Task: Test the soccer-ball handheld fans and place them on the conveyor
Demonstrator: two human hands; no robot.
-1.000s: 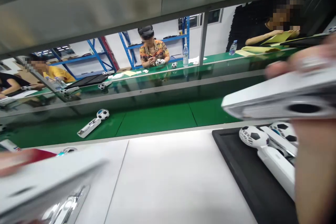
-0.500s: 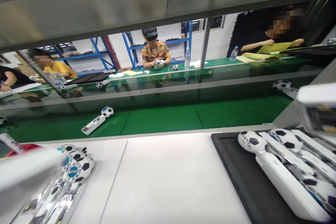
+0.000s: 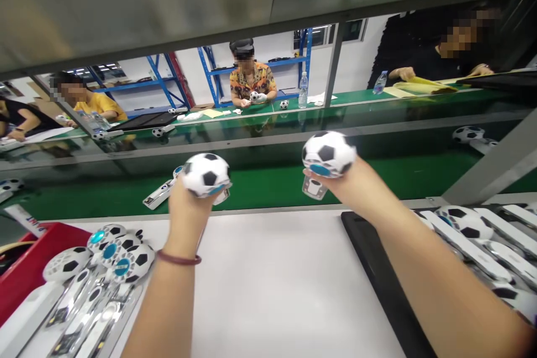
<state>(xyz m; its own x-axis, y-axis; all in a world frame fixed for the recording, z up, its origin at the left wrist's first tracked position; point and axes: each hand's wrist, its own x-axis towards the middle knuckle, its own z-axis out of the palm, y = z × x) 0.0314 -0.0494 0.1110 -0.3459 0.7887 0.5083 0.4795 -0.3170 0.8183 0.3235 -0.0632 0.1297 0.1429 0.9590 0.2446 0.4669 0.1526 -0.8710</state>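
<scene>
Football-topped gadget in left grip, handle mostly hidden

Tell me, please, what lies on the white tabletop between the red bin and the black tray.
In the head view, white football-headed devices lie beside the red bin, with the left forearm above the tabletop.

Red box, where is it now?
In the head view, the red box is at the left edge, beside the pile of ball-topped gadgets, left of the left hand.

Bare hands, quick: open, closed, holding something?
Left hand: closed, holding a white plastic device with black-patched ball head.
Right hand: closed, holding another device.
</scene>
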